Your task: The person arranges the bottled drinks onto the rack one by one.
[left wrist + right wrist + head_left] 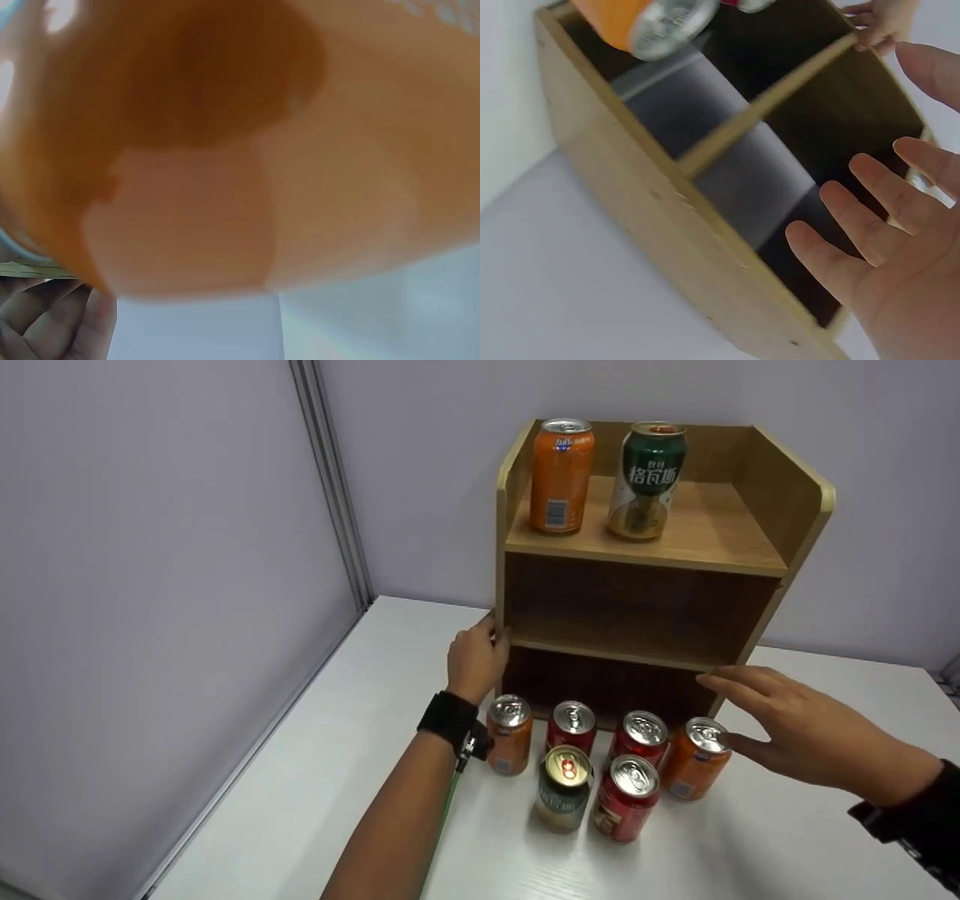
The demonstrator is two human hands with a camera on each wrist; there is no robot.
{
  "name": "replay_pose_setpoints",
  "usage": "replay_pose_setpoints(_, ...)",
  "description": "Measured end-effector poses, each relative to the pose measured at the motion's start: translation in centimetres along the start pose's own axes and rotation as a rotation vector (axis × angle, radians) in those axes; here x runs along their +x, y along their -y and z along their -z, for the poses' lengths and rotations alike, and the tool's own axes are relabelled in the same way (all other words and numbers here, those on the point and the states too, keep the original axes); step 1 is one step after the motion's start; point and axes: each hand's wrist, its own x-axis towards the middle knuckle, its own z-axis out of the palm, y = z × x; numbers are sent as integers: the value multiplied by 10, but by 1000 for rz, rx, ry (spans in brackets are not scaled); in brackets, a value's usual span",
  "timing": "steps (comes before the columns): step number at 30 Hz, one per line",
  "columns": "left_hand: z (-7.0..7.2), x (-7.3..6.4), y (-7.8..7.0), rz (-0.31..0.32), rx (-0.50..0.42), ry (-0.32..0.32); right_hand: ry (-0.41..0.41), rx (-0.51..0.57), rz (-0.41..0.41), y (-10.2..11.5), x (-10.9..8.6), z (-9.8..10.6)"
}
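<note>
My left hand grips the left side panel of a wooden shelf unit, thumb at its front edge beside the middle shelf. An orange soda can stands near that wrist and fills most of the left wrist view. My right hand hovers at the unit's lower right, fingers spread and holding nothing in the right wrist view. Below its fingers stands another orange soda can, which the thumb overlaps in the head view. On the top shelf are an orange can and a green-and-white can.
Between the orange cans on the white table stand red cans and a green can, close before the unit's bottom compartment. A grey partition bounds the table at left, and a pale wall rises behind the unit.
</note>
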Motion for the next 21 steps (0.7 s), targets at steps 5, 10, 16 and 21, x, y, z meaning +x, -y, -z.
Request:
replay_pose_setpoints(5,0,0,1,-9,-15,2,63,35,-90,-15,-13,-28)
replay_pose_setpoints(10,0,-2,3,2,-19,22,126,81,-158,-19,-21,-45)
replay_pose_setpoints(16,6,-3,6,19,-28,9,177,129,-188,-15,-17,-59)
replay_pose_setpoints(21,8,-4,7,17,-33,3,187,109,-180,-15,-14,-71)
